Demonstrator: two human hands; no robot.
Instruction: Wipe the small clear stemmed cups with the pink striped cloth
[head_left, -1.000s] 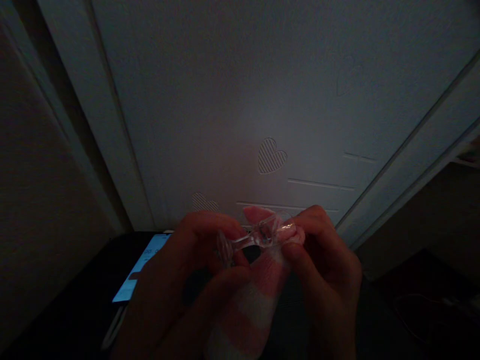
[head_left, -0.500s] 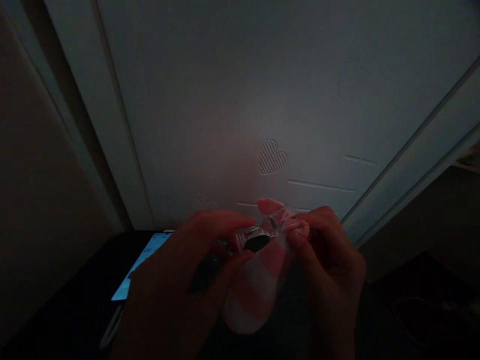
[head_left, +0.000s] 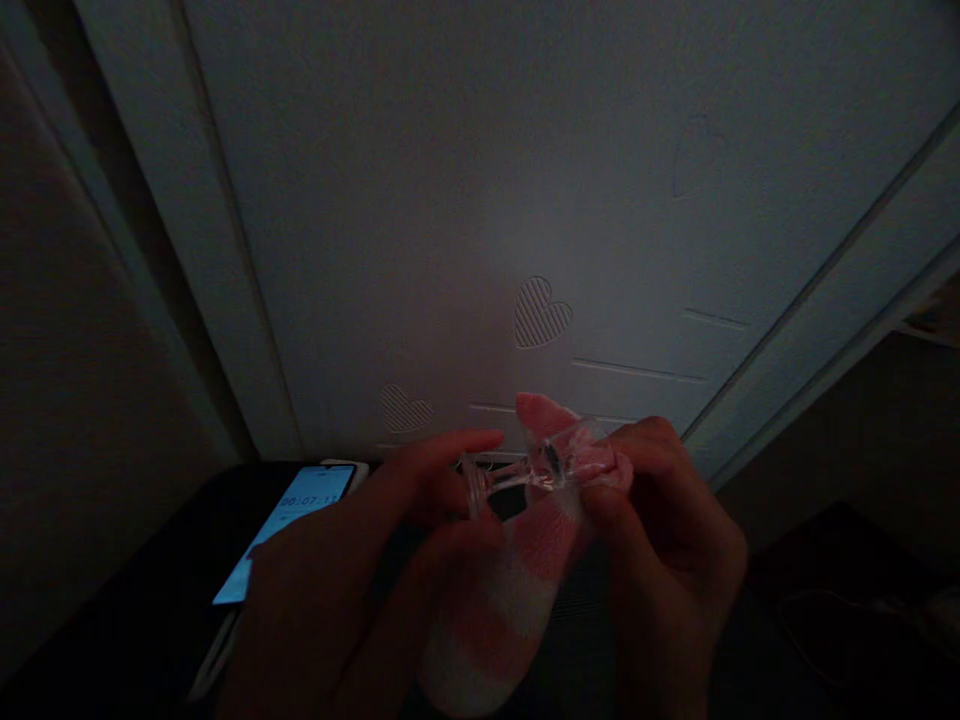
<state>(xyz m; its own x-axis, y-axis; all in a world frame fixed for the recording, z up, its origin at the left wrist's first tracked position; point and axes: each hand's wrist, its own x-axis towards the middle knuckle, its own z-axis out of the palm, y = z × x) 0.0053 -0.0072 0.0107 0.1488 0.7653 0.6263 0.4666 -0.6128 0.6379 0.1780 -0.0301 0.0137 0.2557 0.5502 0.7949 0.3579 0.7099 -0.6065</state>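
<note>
- The pink-and-white striped sock (head_left: pixel 514 595), or so its shape suggests, hangs at a slant between my hands, its rounded end low and one pink corner poking up behind the clear plastic clip (head_left: pixel 546 464).
- The clip lies across the sock's upper part, against the cloth; a small dark piece shows in its middle, perhaps a spring, and a thin clear bar runs to a wider end on the left.
- My right hand (head_left: pixel 671 520) has its thumb and forefinger pinched together on a folded bit of pink cloth beside the clip, I would judge to keep the fold from slipping loose.
- My left hand (head_left: pixel 330 570) is half curled around the clip's wider end, forefinger raised above it and thumb below, probably to steady that side; in this gloom I cannot tell whether those fingers grip.
- The phone (head_left: pixel 304 510) lies lit, partly behind my left hand, its time readout turned up, likely so I can glance at it.
- Beneath is a dark table (head_left: pixel 142 600).
- Behind everything stands a white panel (head_left: pixel 420 220) with a carved striped heart (head_left: pixel 541 313).
</note>
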